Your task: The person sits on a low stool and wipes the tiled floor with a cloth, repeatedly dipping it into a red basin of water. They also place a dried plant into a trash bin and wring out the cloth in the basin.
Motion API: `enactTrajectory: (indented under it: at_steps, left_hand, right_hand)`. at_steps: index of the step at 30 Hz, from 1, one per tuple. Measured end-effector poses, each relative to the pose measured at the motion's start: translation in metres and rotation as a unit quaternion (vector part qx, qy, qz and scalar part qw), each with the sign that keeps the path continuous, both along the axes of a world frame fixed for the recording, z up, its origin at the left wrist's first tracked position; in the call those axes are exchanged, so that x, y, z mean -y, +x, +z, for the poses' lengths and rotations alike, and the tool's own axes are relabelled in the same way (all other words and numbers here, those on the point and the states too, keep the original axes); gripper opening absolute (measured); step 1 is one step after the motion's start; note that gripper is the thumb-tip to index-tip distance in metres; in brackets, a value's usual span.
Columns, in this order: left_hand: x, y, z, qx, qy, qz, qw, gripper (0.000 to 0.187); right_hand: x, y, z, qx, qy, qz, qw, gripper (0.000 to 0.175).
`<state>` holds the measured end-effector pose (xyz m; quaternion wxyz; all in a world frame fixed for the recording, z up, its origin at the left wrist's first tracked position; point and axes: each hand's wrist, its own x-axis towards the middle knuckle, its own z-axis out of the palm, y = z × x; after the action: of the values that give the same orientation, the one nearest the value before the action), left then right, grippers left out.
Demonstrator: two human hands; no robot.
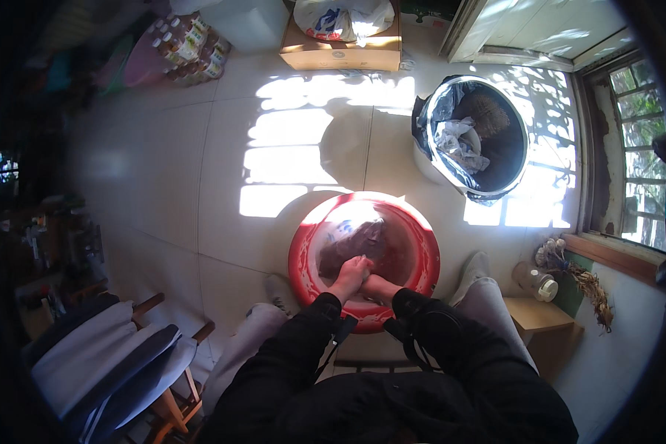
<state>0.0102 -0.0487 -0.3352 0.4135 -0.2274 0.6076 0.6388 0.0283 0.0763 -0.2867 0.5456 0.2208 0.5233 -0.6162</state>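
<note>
A red plastic basin (pixel 430 261) with a white pattern on its rim sits on the floor between my feet. Cloudy water (pixel 402 250) fills part of it, and a dark wet cloth (pixel 361 238) rises above the surface. My left hand (pixel 354 273) is curled and pressed against my right hand (pixel 376 286) over the near side of the basin, at the cloth's near edge. The right fingers are mostly hidden behind the left hand. Whether a fold of cloth is gripped between the hands cannot be made out.
A lined trash bin (pixel 424 152) holding crumpled waste stands ahead right. A clear jar (pixel 533 280) rests by a small wooden stool (pixel 535 313) on the right. Clothes (pixel 116 355) drape a wooden chair at left. Farther off are a cardboard box (pixel 338 55) and several bottles (pixel 191 47).
</note>
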Motion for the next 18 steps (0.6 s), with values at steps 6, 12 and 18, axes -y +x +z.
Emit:
enactTrajectory:
  at_steps: [6,12,18]
  left_hand:
    - [-0.008,0.010,-0.008,-0.104,-0.283,-0.044,0.952,0.032]
    - [-0.023,0.005,0.013,-0.108,-0.338,-0.004,0.935,0.036]
    - [-0.014,-0.019,0.099,-0.057,-0.142,-0.039,0.988,0.033]
  right_hand:
    - [0.007,0.007,0.024,-0.256,0.259,0.240,0.900,0.033]
    - [0.002,0.011,0.045,-0.303,0.332,0.281,0.848,0.034]
    - [-0.007,0.004,0.082,-0.339,0.113,0.145,0.923,0.032]
